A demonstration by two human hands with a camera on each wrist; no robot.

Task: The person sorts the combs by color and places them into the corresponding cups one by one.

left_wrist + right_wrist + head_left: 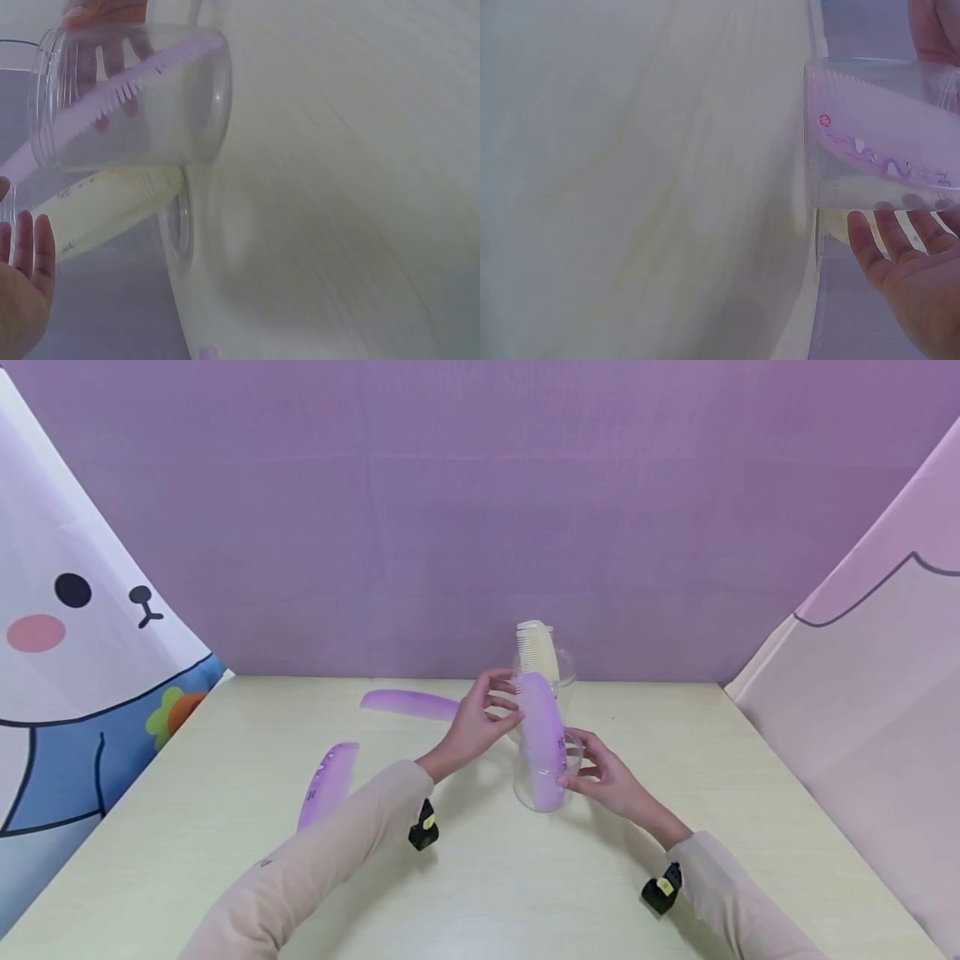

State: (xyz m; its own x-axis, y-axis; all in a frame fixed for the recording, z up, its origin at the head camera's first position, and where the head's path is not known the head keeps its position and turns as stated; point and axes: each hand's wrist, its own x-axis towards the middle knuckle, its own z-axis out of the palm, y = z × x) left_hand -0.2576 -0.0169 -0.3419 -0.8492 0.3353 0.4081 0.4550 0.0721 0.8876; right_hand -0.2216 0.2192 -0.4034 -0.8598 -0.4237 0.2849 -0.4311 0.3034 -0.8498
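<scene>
In the head view, a lilac comb [540, 735] stands slanted inside a clear plastic jar [525, 795]. My right hand [606, 777] grips this jar from the right, thumb in front and fingers round its side. Close to the comb's upper part is my left hand [480, 718], fingers spread and thumb tip at the toothed edge; whether it touches cannot be made out. A second clear jar [567, 667] stands just behind and holds a cream comb [538, 647]. The left wrist view shows the lilac comb [124, 90] running diagonally through the front jar [169, 135].
Two more lilac combs lie on the table [480, 893]: one comb [408, 702] behind my left hand, another comb [330, 781] partly covered by my left sleeve [322, 852]. A purple cloth [420, 527] hangs at the table's back edge, with printed cloth [90, 677] at the left.
</scene>
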